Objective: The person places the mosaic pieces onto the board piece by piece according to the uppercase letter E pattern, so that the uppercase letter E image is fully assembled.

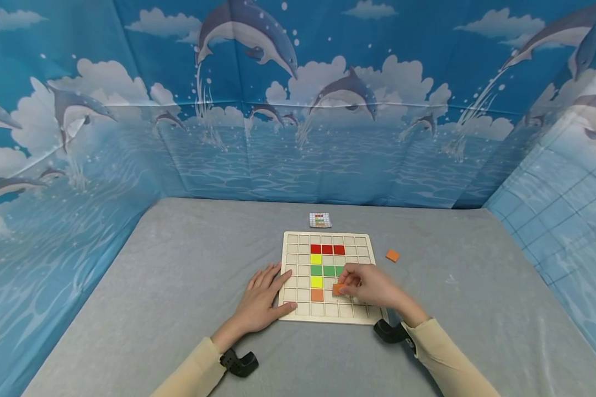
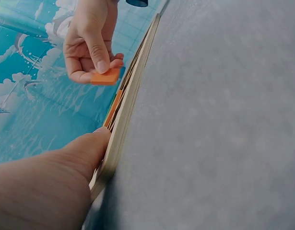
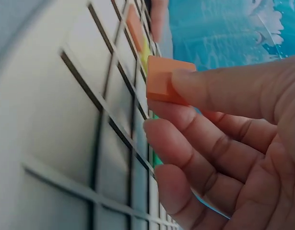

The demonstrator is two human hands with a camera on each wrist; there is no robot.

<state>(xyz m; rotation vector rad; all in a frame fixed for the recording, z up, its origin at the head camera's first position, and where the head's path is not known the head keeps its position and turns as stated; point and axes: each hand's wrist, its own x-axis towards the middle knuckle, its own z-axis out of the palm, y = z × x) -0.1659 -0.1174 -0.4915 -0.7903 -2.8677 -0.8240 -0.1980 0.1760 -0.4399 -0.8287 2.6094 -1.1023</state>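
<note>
A wooden grid board lies flat, with red tiles, yellow tiles, green tiles and one orange tile set in its squares. Between thumb and fingers my right hand pinches another orange square tile, held just above the board's lower squares. My left hand rests spread at the board's left edge, thumb and a fingertip on its frame. In the left wrist view the left thumb presses the board's edge. The right hand covers part of the green row.
A loose orange tile lies on the grey tablecloth right of the board. Behind the board sits a small card printed with a coloured grid. A dolphin-print curtain surrounds the table's back and sides.
</note>
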